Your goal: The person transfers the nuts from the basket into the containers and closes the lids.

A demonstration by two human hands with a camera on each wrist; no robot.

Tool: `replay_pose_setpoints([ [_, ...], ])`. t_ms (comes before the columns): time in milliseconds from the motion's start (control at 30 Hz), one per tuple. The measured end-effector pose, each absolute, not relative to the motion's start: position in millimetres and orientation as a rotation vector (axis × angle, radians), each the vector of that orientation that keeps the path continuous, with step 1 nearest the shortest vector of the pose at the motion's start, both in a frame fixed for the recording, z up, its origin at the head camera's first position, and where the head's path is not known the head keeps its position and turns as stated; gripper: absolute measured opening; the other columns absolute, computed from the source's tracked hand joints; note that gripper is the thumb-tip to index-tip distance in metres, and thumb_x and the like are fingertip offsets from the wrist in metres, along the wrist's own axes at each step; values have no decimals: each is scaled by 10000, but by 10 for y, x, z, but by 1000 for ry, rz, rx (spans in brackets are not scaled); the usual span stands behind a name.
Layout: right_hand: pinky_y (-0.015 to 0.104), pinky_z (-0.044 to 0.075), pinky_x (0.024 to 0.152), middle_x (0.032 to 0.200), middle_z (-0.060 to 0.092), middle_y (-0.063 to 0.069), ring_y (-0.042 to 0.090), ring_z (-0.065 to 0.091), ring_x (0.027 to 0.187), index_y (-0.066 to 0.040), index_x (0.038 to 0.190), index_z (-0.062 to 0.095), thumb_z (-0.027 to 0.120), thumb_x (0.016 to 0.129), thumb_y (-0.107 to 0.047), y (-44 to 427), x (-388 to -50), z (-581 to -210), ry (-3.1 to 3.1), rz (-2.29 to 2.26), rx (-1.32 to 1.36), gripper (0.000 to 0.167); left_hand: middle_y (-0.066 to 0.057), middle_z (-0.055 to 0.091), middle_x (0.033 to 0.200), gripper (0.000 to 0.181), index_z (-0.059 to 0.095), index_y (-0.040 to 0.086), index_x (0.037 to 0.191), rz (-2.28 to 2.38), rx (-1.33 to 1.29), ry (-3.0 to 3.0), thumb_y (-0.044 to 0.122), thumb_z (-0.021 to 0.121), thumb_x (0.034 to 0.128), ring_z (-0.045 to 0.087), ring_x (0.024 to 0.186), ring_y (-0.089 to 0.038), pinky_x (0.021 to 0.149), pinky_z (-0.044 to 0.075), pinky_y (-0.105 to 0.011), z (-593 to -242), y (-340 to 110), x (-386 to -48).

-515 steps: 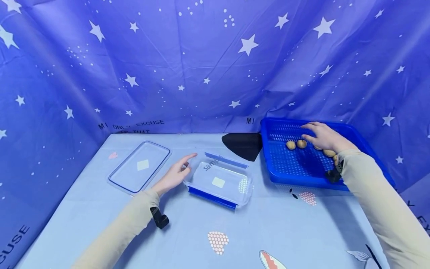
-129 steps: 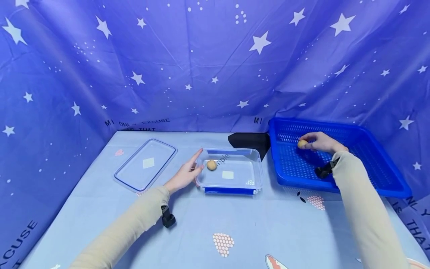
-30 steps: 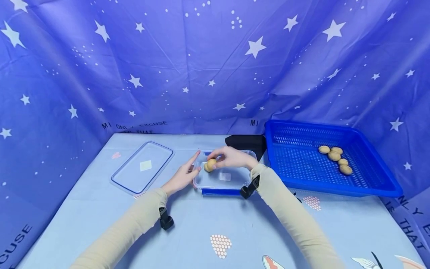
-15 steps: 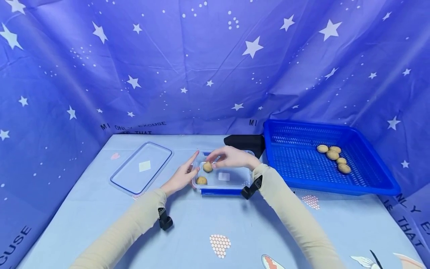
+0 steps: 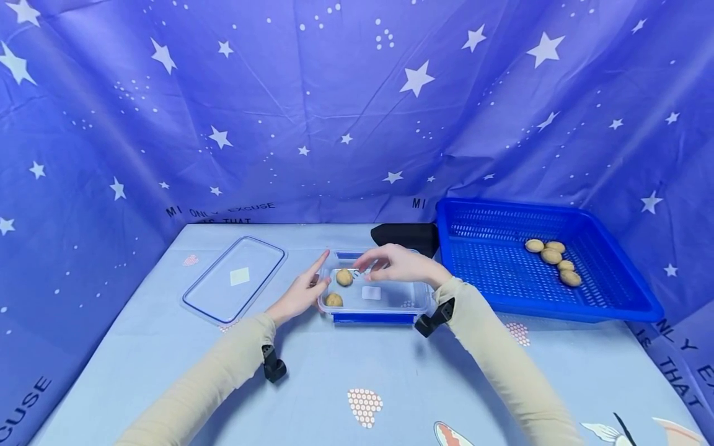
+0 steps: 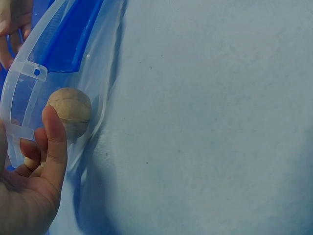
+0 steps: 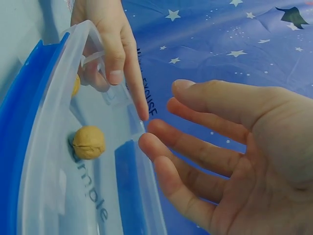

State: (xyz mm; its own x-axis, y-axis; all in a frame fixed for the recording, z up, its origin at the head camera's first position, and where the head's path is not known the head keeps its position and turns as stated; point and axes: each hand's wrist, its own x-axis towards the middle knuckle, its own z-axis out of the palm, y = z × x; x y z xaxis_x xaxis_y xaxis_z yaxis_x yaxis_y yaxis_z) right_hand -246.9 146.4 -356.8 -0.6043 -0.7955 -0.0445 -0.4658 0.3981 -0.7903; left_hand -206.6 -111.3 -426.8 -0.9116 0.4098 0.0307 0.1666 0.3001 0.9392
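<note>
A clear container (image 5: 390, 308) with blue side clips stands mid-table in the head view. Two walnuts lie in its left part, one toward the back (image 5: 344, 277) and one at the front left corner (image 5: 334, 300). My left hand (image 5: 298, 296) rests against the container's left end, index finger extended; the left wrist view has its fingers by the wall near a walnut (image 6: 69, 111). Over the container hangs my right hand (image 5: 403, 264), fingers loosely bent and holding nothing. In the right wrist view that hand (image 7: 230, 156) is beside a walnut (image 7: 89, 142), not touching it.
A blue basket (image 5: 474, 297) at the right holds several walnuts (image 5: 551, 256). On the left lies a clear lid (image 5: 223, 279) with a blue seal. A star-patterned curtain (image 5: 334, 111) rises behind the table.
The right hand has let go of the back walnut and moved slightly right. The front walnut, hidden a second ago, shows in the container's corner. My left hand has stayed at the container's end.
</note>
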Motion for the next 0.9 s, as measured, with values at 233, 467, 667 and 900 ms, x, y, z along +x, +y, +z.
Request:
replay_pose_setpoints([
  [233,378,514,905,1208,629,99,232,631,1017,-39,1253,629,640,930,-120,1652,-2416,-3508,2279,-1081,-1073,333,-202,581,770,678,125,163,1565,1670,511,2362,96,506,1008,535,539,-184,552,565,-440,-4437,-1136,-2155],
  [467,373,532,873,1187,639,110,222,641,991,-38,1250,630,635,939,-118,1891,-2372,-3479,2325,-1071,-1071,321,-152,608,783,674,133,190,1567,1649,525,2379,104,502,1009,550,565,-189,545,565,-376,-4445,-1143,-2148],
  [667,358,540,849,1170,641,120,235,636,979,-22,1237,629,630,944,-111,2073,-2336,-3456,2353,-1065,-1033,306,-132,607,766,665,135,158,1565,1651,520,2378,112,499,1010,560,572,-190,539,564,-373,-4467,-1148,-2150],
  [900,342,541,838,1167,644,94,236,629,996,-46,1225,639,623,949,-105,2290,-2301,-3427,2427,-1024,-994,282,-135,581,722,666,128,149,1565,1640,539,2388,121,499,1012,544,542,-184,530,548,-362,-4461,-1148,-2161],
])
